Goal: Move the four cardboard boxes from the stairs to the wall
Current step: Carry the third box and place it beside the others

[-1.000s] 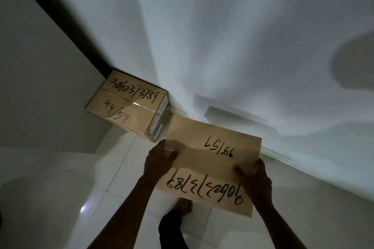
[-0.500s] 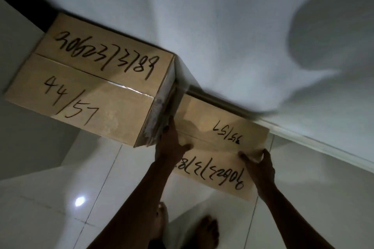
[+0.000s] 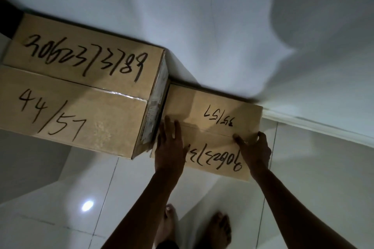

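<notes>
A cardboard box marked 35/57 sits low against the white wall. Its left side is close beside a larger-looking cardboard box marked 44/57, which also stands against the wall. My left hand lies on the top of the 35/57 box at its left edge, fingers pointing toward the wall, in the narrow gap next to the other box. My right hand grips the box's right edge with the thumb on top. No other boxes are in view.
Glossy white floor tiles spread below the boxes. A white skirting board runs along the wall to the right. My bare feet stand just behind the box. A dark opening shows at the far left.
The 35/57 box has gone down and forward to the wall beside the 44/57 box. My view has dropped closer. My left hand has shifted from the side to the top.
</notes>
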### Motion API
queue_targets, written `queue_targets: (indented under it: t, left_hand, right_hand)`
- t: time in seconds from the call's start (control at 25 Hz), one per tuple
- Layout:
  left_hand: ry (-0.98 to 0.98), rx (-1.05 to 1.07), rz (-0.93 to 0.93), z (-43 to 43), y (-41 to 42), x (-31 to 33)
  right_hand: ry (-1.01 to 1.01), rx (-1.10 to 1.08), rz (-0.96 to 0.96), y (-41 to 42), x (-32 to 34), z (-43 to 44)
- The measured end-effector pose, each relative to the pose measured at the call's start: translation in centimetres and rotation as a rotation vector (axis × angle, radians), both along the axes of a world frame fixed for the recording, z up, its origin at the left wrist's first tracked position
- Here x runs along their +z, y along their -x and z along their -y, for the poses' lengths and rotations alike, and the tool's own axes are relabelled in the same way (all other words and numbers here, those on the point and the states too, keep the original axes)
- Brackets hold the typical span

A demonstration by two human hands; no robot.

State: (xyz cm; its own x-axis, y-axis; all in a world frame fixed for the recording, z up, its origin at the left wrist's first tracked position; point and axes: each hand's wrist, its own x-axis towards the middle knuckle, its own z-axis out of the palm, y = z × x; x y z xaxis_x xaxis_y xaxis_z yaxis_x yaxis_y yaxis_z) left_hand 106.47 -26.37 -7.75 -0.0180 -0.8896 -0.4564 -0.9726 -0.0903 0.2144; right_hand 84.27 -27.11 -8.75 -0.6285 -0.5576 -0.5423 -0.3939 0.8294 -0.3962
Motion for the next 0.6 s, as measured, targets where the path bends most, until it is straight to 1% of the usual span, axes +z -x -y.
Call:
queue_targets:
  t: [0.12, 0.2, 0.24, 0.32, 0.4, 0.44, 0.52, 0.6]
  left_hand:
    - [-0.032, -0.080, 0.076, 1.0, -0.8, 0.0]
    - [-0.077, -0.109, 0.088, 1.7, -1.2, 0.9]
    - [-0.088, -0.116, 0.072, 1.9, -1.4, 1.9]
    - [-0.097, -0.108, -0.037, 2.2, -1.2, 5.5]
    - [-0.103, -0.110, -0.169, 2.2, -0.8, 11.7]
    - [-0.106, -0.127, -0.204, 1.8, -0.8, 15.4]
    - [-0.067, -0.185, -0.231, 0.3, -1.2, 25.3]
    - [-0.025, -0.259, -0.214, -2.3, -1.5, 35.9]
  right_hand:
    - [-0.019, 0.039, -0.003, -0.6, -0.2, 0.5]
    - [-0.058, 0.108, 0.018, -0.4, 0.4, 1.0]
    - [-0.080, 0.144, 0.022, -0.3, 1.3, 1.2]
    - [-0.102, 0.221, 0.010, 0.2, 4.9, 0.8]
    - [-0.107, 0.262, 0.006, 0.5, 11.6, -0.2]
    - [-0.117, 0.279, 0.019, 0.3, 15.7, -1.3]
    - [-0.114, 0.284, 0.034, 0.5, 26.1, -4.2]
    - [-0.082, 0.227, 0.042, 1.0, 37.1, -8.3]
